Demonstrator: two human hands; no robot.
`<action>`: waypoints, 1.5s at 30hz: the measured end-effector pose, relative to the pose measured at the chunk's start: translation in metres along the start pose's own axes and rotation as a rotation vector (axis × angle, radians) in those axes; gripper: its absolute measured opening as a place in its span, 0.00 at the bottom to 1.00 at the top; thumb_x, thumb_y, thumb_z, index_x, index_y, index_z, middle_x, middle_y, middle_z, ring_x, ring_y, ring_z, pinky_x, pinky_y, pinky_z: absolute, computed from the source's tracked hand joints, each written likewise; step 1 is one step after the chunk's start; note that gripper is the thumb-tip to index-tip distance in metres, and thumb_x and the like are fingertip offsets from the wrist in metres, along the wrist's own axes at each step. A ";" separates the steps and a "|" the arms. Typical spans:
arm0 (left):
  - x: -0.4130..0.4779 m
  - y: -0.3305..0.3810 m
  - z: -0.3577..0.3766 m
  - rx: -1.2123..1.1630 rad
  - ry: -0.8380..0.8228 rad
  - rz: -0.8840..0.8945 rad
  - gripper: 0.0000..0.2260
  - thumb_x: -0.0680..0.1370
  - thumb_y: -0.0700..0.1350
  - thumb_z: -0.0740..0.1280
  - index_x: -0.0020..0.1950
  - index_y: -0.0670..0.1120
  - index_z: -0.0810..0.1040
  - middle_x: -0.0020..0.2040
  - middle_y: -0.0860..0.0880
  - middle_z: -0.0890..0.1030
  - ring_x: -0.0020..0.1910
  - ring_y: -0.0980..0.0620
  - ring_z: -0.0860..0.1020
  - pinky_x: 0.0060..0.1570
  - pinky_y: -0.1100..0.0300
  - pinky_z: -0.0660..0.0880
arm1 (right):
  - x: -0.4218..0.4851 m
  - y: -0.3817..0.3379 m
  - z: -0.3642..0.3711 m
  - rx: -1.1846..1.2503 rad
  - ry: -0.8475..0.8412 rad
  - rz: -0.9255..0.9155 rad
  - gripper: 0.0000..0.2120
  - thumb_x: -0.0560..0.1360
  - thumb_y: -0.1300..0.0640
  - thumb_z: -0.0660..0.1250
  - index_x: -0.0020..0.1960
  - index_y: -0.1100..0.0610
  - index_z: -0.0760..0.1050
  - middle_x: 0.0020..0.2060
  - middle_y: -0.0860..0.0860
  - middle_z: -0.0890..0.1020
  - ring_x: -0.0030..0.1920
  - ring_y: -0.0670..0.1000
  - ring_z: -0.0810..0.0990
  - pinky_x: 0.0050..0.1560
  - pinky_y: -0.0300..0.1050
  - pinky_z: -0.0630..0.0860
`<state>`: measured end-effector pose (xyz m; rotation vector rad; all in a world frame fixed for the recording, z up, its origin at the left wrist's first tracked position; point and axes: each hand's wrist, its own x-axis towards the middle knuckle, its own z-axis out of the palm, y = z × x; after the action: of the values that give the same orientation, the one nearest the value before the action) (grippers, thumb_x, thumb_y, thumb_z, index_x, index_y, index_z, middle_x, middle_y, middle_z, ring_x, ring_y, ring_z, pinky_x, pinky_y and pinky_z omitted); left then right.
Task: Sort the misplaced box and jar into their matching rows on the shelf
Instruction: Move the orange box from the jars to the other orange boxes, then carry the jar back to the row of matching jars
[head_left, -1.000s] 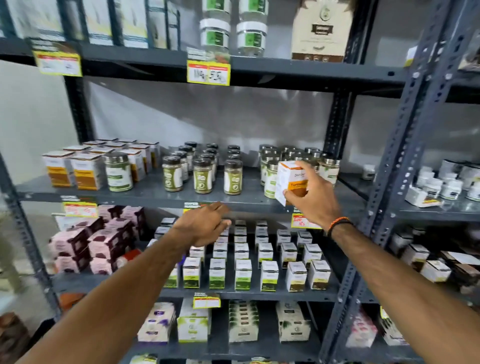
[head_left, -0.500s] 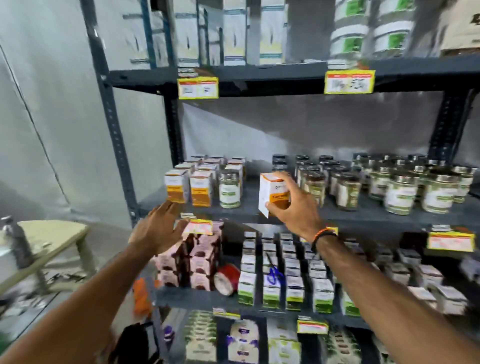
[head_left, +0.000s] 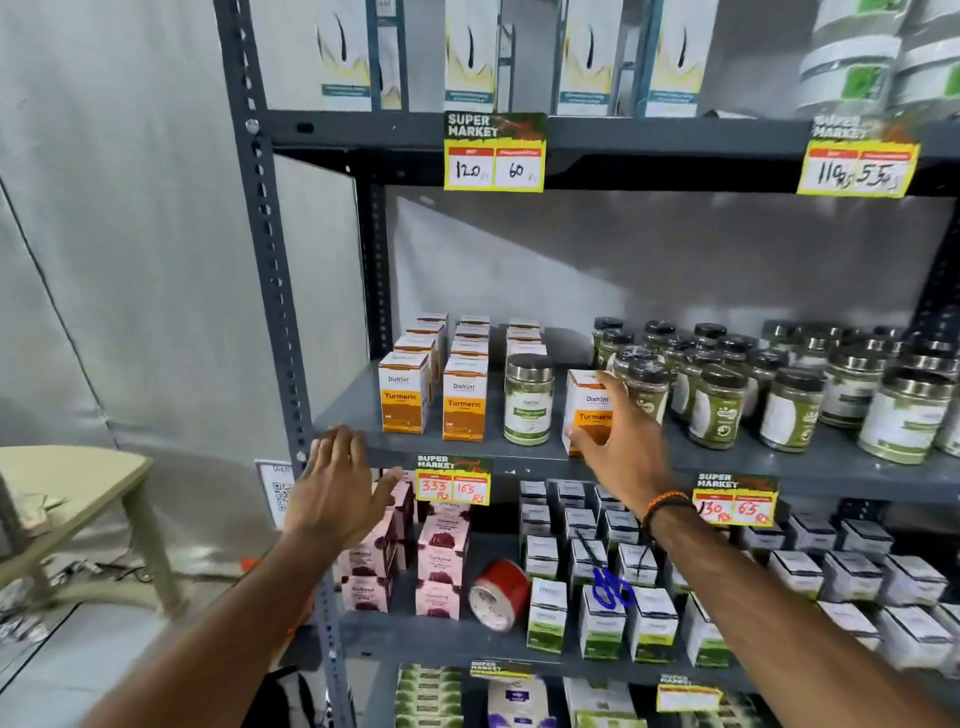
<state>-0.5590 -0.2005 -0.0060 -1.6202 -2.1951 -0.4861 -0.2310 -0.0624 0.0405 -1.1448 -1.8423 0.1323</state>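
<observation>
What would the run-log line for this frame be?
right hand: grips Turmeric box at shelf front | left hand: open, empty | silver-lidded jar: heads third box row, untouched | step: box placement pending

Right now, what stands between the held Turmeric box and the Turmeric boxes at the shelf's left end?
In the head view, one silver-lidded green jar stands between the held box and the Turmeric rows.
</observation>
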 end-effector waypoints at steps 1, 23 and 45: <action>0.000 0.001 0.001 0.018 0.009 -0.004 0.37 0.80 0.67 0.53 0.73 0.36 0.65 0.72 0.35 0.71 0.73 0.35 0.68 0.73 0.40 0.68 | 0.001 0.000 0.004 -0.018 0.009 -0.003 0.38 0.74 0.46 0.77 0.79 0.47 0.63 0.59 0.54 0.85 0.52 0.53 0.84 0.53 0.47 0.81; 0.040 -0.022 0.018 -0.044 -0.033 0.142 0.43 0.77 0.75 0.48 0.79 0.44 0.63 0.78 0.42 0.68 0.77 0.42 0.66 0.76 0.43 0.62 | 0.032 -0.049 -0.002 -0.196 0.081 -0.327 0.34 0.77 0.40 0.68 0.76 0.55 0.66 0.70 0.58 0.77 0.70 0.59 0.75 0.71 0.56 0.74; 0.027 -0.014 0.007 -0.054 -0.051 0.095 0.41 0.77 0.72 0.49 0.80 0.45 0.61 0.80 0.42 0.65 0.79 0.41 0.62 0.77 0.40 0.58 | 0.030 -0.061 -0.035 0.094 0.096 -0.231 0.29 0.74 0.34 0.68 0.67 0.51 0.75 0.57 0.45 0.81 0.55 0.46 0.79 0.60 0.35 0.72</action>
<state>-0.5805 -0.1783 0.0002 -1.7744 -2.1459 -0.4856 -0.2487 -0.0868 0.1109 -0.8529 -1.8477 0.0308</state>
